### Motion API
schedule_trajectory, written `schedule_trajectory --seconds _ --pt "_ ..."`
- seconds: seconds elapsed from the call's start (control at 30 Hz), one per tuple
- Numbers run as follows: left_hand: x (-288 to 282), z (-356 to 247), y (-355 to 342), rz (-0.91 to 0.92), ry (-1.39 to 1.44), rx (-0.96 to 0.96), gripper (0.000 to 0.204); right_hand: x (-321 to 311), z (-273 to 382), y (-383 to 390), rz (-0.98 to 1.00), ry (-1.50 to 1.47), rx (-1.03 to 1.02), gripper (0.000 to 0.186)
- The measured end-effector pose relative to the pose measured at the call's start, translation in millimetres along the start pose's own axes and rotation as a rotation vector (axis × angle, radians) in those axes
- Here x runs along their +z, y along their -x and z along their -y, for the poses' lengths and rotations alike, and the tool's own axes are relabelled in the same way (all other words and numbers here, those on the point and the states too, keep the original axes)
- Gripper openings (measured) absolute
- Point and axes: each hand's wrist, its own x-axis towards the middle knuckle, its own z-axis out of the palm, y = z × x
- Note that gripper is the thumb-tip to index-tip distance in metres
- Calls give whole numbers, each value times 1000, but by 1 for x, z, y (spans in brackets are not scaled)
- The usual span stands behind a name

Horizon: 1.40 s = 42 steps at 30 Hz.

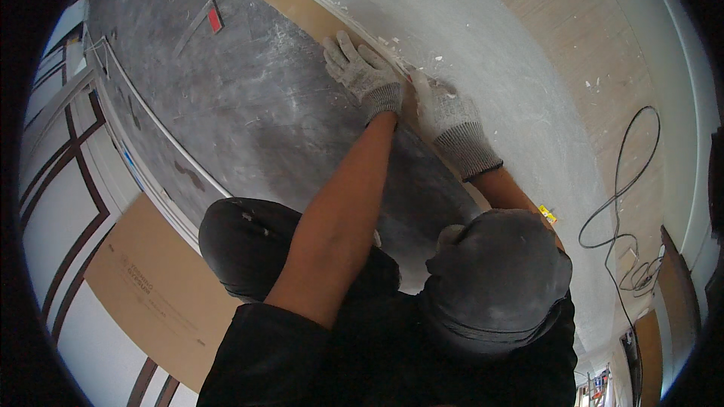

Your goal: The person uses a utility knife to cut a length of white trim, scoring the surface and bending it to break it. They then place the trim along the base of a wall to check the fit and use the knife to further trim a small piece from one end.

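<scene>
My left hand (366,78), in a pale grey knit glove, lies with its fingers stretched out on a narrow tan strip of board (309,16). The strip runs along the edge of a large dark grey dusty sheet (249,98). Just to the right, my right hand (455,114), gloved alike, is closed low at the strip's white, crumbly edge. Its fingers are blurred and partly hidden. A small red spot shows beside its fingertips, but I cannot make out what the hand holds. My knees flank the sheet's near part.
A flat metal square with a red block (216,19) lies far left on the dark sheet. A large brown board (162,290) is at lower left, near a long white rod (162,124). White dust and crumbs cover the floor (513,98). A black cable (617,196) loops at right, past a yellow packet (547,214).
</scene>
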Motion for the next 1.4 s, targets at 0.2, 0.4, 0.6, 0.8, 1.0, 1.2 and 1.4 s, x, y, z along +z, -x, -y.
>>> schedule_trajectory --seconds 0.2,0.4,0.6,0.8,1.0,1.2,1.4 --pt "2 10 -4 -4 23 -27 50 -7 -4 14 310 43 160 64" --pt "3 -2 -3 -18 25 13 47 11 -37 63 96 110 160 64" --pt "1 -2 1 -51 -16 28 46 20 -59 116 184 69 252 64" --pt "-7 13 -7 -37 -51 0 47 10 -80 180 373 -10 417 70" --pt "-1 -3 0 -26 37 -1 50 -13 -67 172 86 -244 299 75" --pt "-2 8 4 -18 22 36 50 17 -41 67 -92 -134 93 53" --pt "4 18 4 -87 41 68 51 19 -28 54 12 -99 58 52"
